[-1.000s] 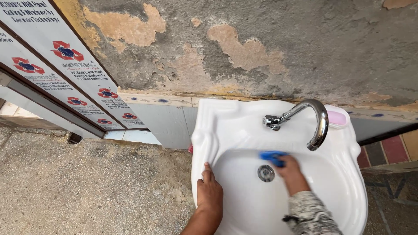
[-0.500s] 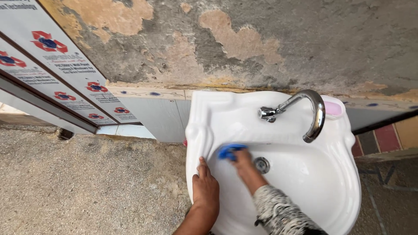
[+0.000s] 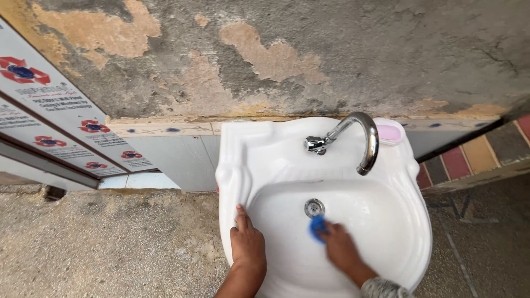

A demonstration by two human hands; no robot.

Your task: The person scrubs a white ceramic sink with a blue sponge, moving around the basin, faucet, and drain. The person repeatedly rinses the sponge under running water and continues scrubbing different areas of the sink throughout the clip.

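My left hand (image 3: pixel 247 245) lies flat, palm down, on the near-left rim of the white ceramic wall-mounted washbasin (image 3: pixel 243 165). Fingers are extended and together, pointing toward the far wall; they grip nothing, only press on the rim.

My right hand (image 3: pixel 341 248) is inside the bowl, motion-blurred. Its fingers are curled over a small blue scrubbing pad (image 3: pixel 317 226), which pokes out at the fingertips. The pad sits against the bowl's inner surface, just on the near side of the round metal drain (image 3: pixel 313 207), close to it; blur prevents telling whether pad and drain touch. A patterned grey-and-white sleeve cuff (image 3: pixel 383 288) shows at the wrist, at the bottom edge of the view.

On the far deck of the basin, a curved chrome tap (image 3: pixel 361 138) arches over to the right and ends with its spout pointing down over the bowl's far-right part. Its valve body is to the left of the arch. A pale pink bar of soap (image 3: pixel 389 133) rests on the far-right corner of the deck, just beside the tap.

Behind the basin: a weathered grey plaster wall (image 3: pixel 331 55) with tan patches where the coat has flaked. Below it, to the left of the basin, pale tiles (image 3: pixel 165 157). Far left: a white panel with red-and-blue emblems (image 3: pixel 49 127), running diagonally. The rough gravelly concrete floor (image 3: pixel 99 243) lies left of the basin.
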